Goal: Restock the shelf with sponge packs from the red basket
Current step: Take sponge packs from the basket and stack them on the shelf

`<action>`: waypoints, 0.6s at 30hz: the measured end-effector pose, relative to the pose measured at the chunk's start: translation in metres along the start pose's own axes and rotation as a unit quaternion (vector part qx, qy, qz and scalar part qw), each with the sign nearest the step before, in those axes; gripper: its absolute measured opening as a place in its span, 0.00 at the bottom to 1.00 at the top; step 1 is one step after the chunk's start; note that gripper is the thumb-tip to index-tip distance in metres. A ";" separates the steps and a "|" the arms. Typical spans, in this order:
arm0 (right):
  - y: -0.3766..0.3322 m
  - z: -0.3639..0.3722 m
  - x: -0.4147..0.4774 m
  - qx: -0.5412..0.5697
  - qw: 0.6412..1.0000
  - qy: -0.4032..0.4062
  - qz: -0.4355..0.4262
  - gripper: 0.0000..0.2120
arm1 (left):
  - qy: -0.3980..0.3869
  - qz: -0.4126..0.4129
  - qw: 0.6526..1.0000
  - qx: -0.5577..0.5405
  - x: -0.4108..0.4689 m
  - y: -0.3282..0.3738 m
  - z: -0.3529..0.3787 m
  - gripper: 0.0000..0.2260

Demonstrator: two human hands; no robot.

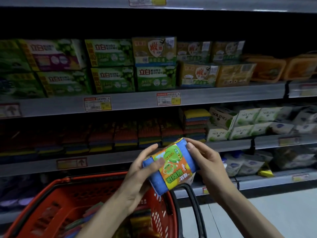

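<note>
Blue sponge pack point(171, 166) pinched by left hand point(137, 176) and right hand point(207, 164), fingers clamped on opposite ends above red basket point(56, 203); slick wrapper may slip; shelf point(106, 158) row packed tight, pack could jam.

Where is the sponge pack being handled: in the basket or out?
Out. The left hand and right hand hold the pack up over the basket rim, short of the shelf.

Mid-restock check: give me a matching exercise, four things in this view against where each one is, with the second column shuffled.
1 sponge pack
2 red basket
3 SOLING boxes
4 green soap packs

A upper stocked shelf, left part
B bottom left, under the arms
C gripped between left hand and right hand
D middle shelf, right side

Pairs: 1-C, 2-B, 3-D, 4-A
</note>
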State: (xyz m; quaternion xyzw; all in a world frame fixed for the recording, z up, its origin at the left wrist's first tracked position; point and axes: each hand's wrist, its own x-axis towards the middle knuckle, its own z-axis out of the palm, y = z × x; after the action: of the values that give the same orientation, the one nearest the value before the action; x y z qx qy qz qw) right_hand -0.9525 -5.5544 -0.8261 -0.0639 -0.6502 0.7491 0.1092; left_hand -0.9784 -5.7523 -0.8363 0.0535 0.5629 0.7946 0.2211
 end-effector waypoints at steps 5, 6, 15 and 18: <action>0.005 0.006 -0.007 -0.035 0.999 0.024 -0.028 0.08 | 0.020 0.022 0.999 0.015 -0.006 -0.010 0.002 0.37; 0.003 0.005 -0.007 -0.040 0.999 0.017 -0.026 0.08 | 0.022 0.029 0.999 0.019 -0.006 -0.009 0.002 0.35; 0.000 -0.001 -0.008 -0.017 0.999 -0.036 0.035 0.15 | 0.049 0.054 0.995 0.071 -0.006 -0.010 0.003 0.33; 0.002 0.002 -0.008 0.028 0.998 -0.029 0.057 0.13 | 0.072 0.069 0.991 0.090 -0.005 -0.008 0.006 0.32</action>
State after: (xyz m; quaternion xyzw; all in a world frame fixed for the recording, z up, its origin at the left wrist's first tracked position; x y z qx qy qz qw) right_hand -0.9454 -5.5587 -0.8278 -0.0761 -0.6269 0.7738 0.0489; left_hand -0.9696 -5.7471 -0.8408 0.0542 0.6415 0.7559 0.1189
